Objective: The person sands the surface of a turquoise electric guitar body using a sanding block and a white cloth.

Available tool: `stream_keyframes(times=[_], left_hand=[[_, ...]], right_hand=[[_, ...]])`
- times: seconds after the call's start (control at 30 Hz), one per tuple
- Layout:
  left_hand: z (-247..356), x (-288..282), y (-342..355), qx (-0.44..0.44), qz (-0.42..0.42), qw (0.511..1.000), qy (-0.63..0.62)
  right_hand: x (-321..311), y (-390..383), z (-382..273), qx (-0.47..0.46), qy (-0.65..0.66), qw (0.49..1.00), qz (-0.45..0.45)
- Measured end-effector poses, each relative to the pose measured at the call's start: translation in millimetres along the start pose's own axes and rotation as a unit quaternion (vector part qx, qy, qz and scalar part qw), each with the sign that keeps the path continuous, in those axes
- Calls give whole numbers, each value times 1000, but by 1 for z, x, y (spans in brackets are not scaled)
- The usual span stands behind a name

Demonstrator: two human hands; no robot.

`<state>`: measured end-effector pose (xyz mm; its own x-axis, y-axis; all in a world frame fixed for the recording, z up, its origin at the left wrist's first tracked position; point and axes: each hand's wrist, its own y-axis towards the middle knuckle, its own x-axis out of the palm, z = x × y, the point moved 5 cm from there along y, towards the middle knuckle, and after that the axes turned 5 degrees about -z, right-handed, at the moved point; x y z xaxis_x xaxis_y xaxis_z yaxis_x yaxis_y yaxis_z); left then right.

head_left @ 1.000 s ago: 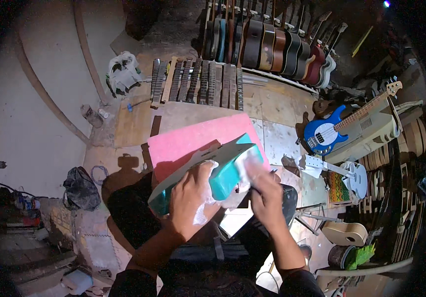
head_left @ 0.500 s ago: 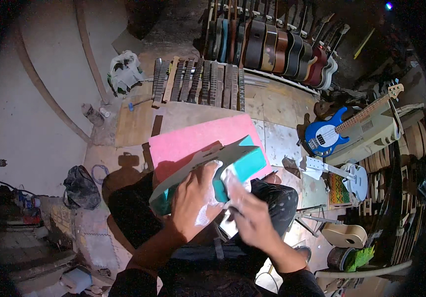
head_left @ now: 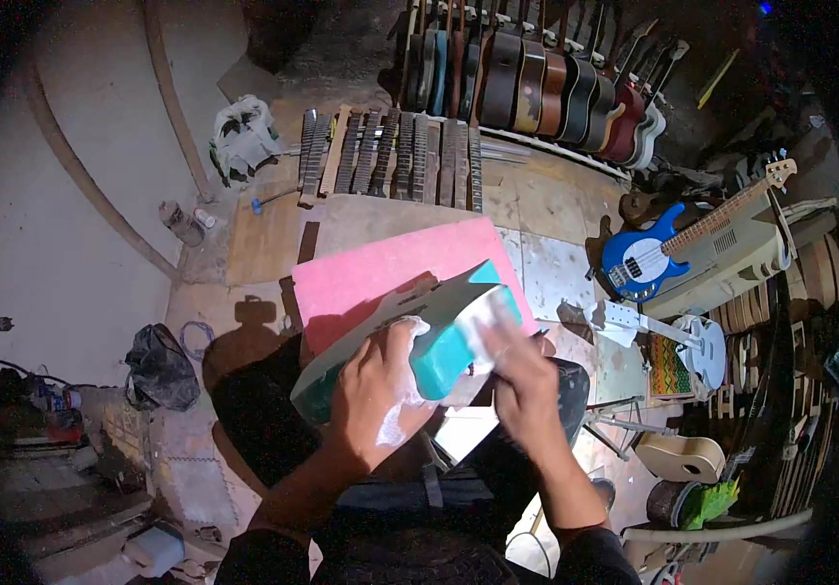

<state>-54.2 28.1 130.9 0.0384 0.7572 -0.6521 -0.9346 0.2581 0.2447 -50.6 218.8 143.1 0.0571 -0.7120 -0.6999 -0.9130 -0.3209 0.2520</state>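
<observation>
An electric guitar body (head_left: 442,363) rests tilted across my lap, its curved side teal and its broad face a dull grey. My left hand (head_left: 372,385) grips its near edge, with white residue on the thumb side and wrist. Against the teal side at the right end, my right hand (head_left: 525,375) presses a white pad (head_left: 478,320); motion smears its fingers, and I cannot tell whether the pad is cloth or paper. Beyond the body lies a flat pink board (head_left: 370,271), partly in shadow.
Several fretted necks (head_left: 390,156) lie in a row farther off, before a rack of guitars (head_left: 546,93). To the right are a blue bass guitar (head_left: 645,263), a white guitar (head_left: 702,351) and a pale acoustic body (head_left: 681,458). A black plastic bag (head_left: 161,369) sits left.
My right hand and the white pad have slid away from me and to the right along the teal side. My left hand keeps its hold on the guitar body.
</observation>
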Motion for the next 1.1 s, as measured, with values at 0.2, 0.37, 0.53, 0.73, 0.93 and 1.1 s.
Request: stream_keyframes(times=[0.2, 0.37, 0.53, 0.73, 0.93, 1.1], left_hand=[[5, 3, 5, 4, -21, 1000, -1], [3, -1, 0, -19, -13, 1000, 1], [2, 8, 5, -12, -9, 1000, 5], [3, 4, 8, 17, 9, 998, 55], [6, -4, 11, -29, 25, 998, 41], [9, -2, 16, 16, -24, 998, 52]], right_hand=[[14, -17, -36, -48, 219, 973, -48], [1, 3, -6, 17, -33, 999, 39], [9, -16, -33, -33, 161, 986, -31], [14, -9, -9, 32, 106, 993, -45], [-2, 5, 4, 13, 0, 999, 36], [8, 0, -18, -22, 40, 999, -17]])
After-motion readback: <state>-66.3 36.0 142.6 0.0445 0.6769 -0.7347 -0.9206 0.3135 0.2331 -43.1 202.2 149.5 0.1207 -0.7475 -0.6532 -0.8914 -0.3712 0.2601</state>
